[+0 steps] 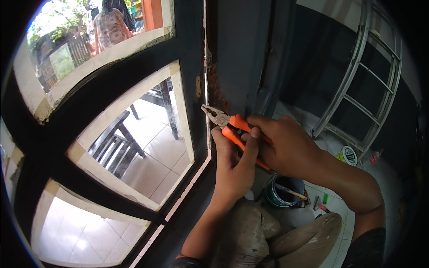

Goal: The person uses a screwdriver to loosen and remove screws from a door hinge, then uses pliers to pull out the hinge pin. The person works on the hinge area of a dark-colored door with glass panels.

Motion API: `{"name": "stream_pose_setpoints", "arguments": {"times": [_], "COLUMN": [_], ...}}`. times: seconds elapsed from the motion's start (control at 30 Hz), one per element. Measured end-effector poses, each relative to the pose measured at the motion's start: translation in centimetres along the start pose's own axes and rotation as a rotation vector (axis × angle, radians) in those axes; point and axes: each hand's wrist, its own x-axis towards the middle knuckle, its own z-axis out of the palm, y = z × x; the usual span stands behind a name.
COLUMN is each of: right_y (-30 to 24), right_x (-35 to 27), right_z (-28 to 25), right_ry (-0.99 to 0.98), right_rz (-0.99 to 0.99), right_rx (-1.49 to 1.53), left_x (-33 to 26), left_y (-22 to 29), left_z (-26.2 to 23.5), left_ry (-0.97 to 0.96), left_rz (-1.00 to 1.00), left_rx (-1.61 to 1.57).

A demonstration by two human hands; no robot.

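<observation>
A pair of pliers (216, 117) with orange handles is held between both hands at the gap between the dark door (190, 67) and its frame (237, 53). My left hand (237, 158) has its thumb and fingers around the lower handle. My right hand (288, 145) is closed around the handles from the right. The jaws point up and left, slightly parted, beside the door's edge; whether they touch the wood I cannot tell. Just above them, a small brassy plate (198, 86) sits on the door edge. Nothing shows clearly between the jaws.
Tape and pale covering border the door's glass panes. An aluminium ladder (345, 95) leans at the right. On the tiled floor are a paint bucket (270, 196) with a brush (290, 191) across it, a lidded tub (349, 155) and small tools. A person (109, 29) is outside; a dark chair (117, 145) shows through glass.
</observation>
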Motion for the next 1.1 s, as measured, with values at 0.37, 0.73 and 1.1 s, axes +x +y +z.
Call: {"name": "stream_pose_setpoints", "arguments": {"times": [0.37,0.73,1.1], "right_y": [1.7,-0.3,0.0], "right_x": [2.8,3.4,1.5], "right_z": [-1.5,-1.0,0.0], "right_ry": [0.007,0.082,0.094], "right_rz": [-0.135,-0.126,-0.194], "right_rx": [-0.227,-0.317,-0.707], "left_x": [2.2,5.7,5.6], "left_y": [1.8,-1.7,-1.3], "left_z": [-1.3,-4.3,-3.6], "left_ry": [-0.074,0.001,0.023], "left_rz": [-0.212,0.043,0.014], "left_rx": [-0.221,-0.081,-0.128]}}
